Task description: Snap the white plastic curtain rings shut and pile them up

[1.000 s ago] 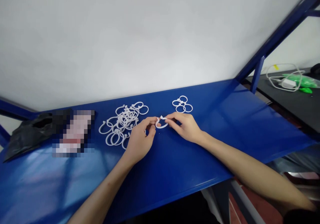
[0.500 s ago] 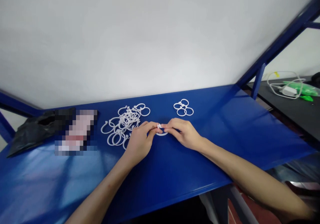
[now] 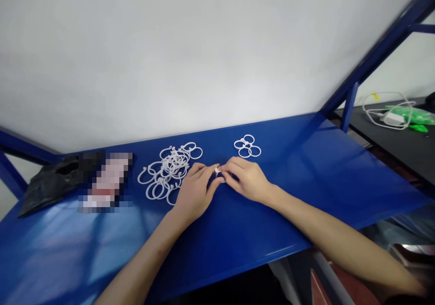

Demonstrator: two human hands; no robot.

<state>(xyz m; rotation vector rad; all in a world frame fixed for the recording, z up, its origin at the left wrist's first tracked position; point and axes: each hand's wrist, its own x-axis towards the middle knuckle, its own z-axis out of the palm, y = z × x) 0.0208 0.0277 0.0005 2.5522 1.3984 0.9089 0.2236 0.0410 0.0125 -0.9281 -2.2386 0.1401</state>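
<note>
A white plastic curtain ring (image 3: 218, 171) is held between my two hands above the blue table, with its small clasp at the top. My left hand (image 3: 195, 191) has its index fingertip on the clasp and its thumb lower, by the loop. From the other side, my right hand (image 3: 247, 178) pinches the same ring. Fingers hide much of the loop, so I cannot tell whether the clasp is fastened. Just left of my left hand lies a loose pile of similar white rings (image 3: 175, 161). A smaller group of rings (image 3: 247, 144) lies behind my right hand.
The blue table (image 3: 217, 250) meets a pale wall (image 3: 204, 60) behind. At left lie a black plastic bag (image 3: 47, 187) and a blurred-out flat item (image 3: 108, 178). Blue frame bars (image 3: 360, 76) rise at right, beside a dark surface with a white charger and cable (image 3: 392, 119).
My left thumb has moved down, away from its index finger, and the fingers have shifted around the clasp. The ring stays between both hands. The view has shifted slightly.
</note>
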